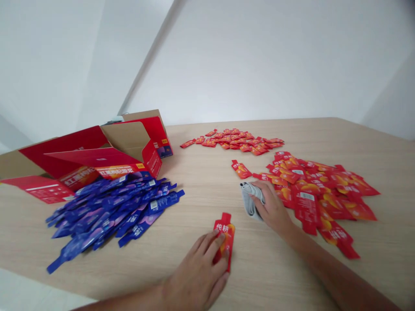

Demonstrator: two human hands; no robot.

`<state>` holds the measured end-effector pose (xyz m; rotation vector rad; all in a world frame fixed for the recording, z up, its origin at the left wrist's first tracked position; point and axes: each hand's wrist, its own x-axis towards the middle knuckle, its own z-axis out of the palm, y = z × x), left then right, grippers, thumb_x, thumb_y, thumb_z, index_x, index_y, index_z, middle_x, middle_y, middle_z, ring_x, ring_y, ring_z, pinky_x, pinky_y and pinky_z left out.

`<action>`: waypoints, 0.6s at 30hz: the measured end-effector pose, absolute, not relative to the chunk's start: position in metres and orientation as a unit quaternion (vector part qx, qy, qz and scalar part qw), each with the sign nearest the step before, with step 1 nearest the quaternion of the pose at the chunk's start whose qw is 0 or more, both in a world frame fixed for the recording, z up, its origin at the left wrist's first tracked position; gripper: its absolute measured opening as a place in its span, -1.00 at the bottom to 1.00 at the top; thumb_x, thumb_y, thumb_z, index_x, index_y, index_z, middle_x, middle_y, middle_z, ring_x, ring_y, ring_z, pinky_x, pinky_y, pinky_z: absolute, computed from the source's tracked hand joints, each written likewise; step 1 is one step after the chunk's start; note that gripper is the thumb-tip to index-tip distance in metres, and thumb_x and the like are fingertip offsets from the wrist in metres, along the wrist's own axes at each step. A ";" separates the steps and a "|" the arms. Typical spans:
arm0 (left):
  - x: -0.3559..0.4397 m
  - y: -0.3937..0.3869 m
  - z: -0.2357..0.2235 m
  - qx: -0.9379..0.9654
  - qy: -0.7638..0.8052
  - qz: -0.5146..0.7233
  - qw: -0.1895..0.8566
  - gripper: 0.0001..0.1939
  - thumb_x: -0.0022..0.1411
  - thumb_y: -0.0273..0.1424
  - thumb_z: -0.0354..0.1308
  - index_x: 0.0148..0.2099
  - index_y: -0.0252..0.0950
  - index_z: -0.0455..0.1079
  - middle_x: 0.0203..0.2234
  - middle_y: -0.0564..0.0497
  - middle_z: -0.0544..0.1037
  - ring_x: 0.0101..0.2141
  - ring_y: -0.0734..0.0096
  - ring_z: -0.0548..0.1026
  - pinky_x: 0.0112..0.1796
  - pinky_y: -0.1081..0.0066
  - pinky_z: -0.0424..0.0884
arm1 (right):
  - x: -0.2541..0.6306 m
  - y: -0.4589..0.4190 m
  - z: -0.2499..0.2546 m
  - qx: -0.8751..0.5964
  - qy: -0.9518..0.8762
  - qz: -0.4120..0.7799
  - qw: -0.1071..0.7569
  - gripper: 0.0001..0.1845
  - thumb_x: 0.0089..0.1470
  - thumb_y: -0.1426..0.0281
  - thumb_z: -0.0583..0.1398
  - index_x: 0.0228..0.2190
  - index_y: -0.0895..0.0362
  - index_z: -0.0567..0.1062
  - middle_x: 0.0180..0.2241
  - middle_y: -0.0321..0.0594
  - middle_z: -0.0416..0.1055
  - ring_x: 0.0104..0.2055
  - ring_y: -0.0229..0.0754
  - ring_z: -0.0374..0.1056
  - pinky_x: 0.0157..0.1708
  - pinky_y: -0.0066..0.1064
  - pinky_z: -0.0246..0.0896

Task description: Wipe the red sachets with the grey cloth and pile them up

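Note:
My left hand (201,270) is closed on a red and orange sachet (226,229) on the table, its fingers over the printed face and the thumb along the lower right edge. The sachet's narrow spout end points away from me. In my right hand (272,207) is a folded grey cloth (249,199), gripped between thumb and fingers just above or on the wood. Beside that hand, to the right, spreads a pile of red sachets (306,196). A single red sachet (241,169) lies just beyond the cloth.
Blue sachets (110,211) are heaped at the left, against open red cardboard boxes (97,162) with raised flaps. More red sachets (236,140) lie in a group towards the back of the wooden table (194,185). A white wall (259,60) stands behind.

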<state>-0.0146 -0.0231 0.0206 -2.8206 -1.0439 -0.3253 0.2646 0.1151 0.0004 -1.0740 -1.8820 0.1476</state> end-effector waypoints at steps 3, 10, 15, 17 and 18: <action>-0.010 -0.013 0.018 -0.934 -0.322 -0.117 0.105 -0.70 0.44 -0.19 0.07 0.08 -0.23 0.42 0.26 -0.11 0.32 0.28 0.07 0.20 0.24 0.08 0.12 | 0.262 0.116 -0.003 -0.438 -0.790 0.100 0.416 -0.69 0.37 0.28 0.06 0.09 0.05 0.32 0.06 -0.03 0.34 0.13 0.04 0.33 0.15 0.00 0.29; -0.019 -0.012 0.019 -0.957 -0.215 -0.111 0.158 -0.77 0.45 -0.32 0.09 0.07 -0.17 0.47 0.12 0.08 0.47 0.09 0.25 0.41 0.09 0.25 0.18 | 0.264 0.117 -0.001 -0.456 -0.806 0.105 0.361 -0.69 0.33 0.32 0.10 0.09 0.05 0.32 0.03 -0.04 0.36 0.11 0.06 0.33 0.12 0.01 0.30; -0.023 -0.027 0.021 -0.952 -0.245 -0.083 0.162 -0.58 0.46 -0.29 0.04 0.24 -0.40 0.37 0.20 -0.17 0.45 0.20 0.05 0.39 0.19 0.12 0.12 | 0.258 0.113 0.009 -0.458 -0.808 0.063 0.364 -0.69 0.30 0.33 0.14 0.06 0.05 0.36 0.01 -0.03 0.37 0.07 0.08 0.35 0.08 0.01 0.32; -0.023 -0.034 0.018 -0.951 -0.248 -0.094 0.161 -0.52 0.45 -0.27 0.05 0.27 -0.49 0.34 0.20 -0.25 0.44 0.22 0.01 0.38 0.23 0.09 0.09 | 0.254 0.110 0.013 -0.449 -0.812 0.043 0.371 -0.67 0.29 0.34 0.15 0.07 0.05 0.37 0.00 -0.03 0.38 0.08 0.08 0.35 0.07 0.01 0.33; -0.023 -0.037 0.017 -0.951 -0.246 -0.103 0.159 -0.50 0.45 -0.26 0.06 0.26 -0.51 0.34 0.20 -0.27 0.44 0.22 -0.01 0.39 0.24 0.07 0.08 | 0.251 0.107 0.015 -0.443 -0.813 0.031 0.377 -0.66 0.27 0.35 0.16 0.07 0.05 0.38 0.00 -0.03 0.39 0.08 0.08 0.35 0.07 0.00 0.33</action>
